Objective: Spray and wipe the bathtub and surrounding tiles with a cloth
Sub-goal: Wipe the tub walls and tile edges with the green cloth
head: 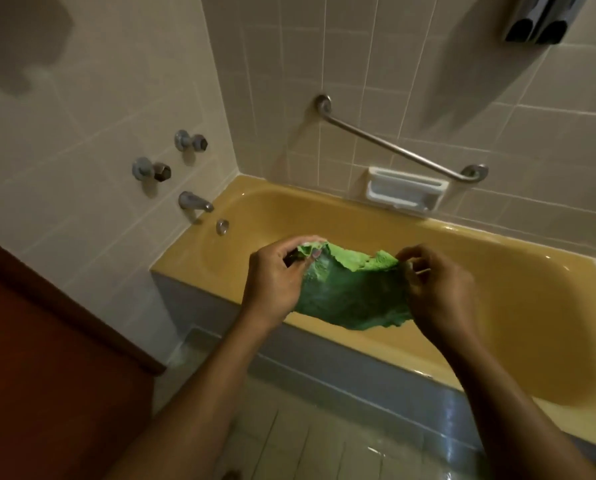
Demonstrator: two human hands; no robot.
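Note:
A green cloth (352, 292) hangs stretched between both my hands above the near rim of the mustard-yellow bathtub (497, 306). My left hand (276, 278) grips its left edge with curled fingers. My right hand (438, 289) pinches its right edge. Beige wall tiles (376, 81) surround the tub on the back and left. No spray bottle shows.
Two tap handles (189, 142) and a spout (194, 202) stick out of the left wall. A slanted metal grab bar (400, 150) and a white soap dish (405, 188) sit on the back wall. A dispenser (539, 19) hangs top right. A brown wooden panel (47, 341) stands at left.

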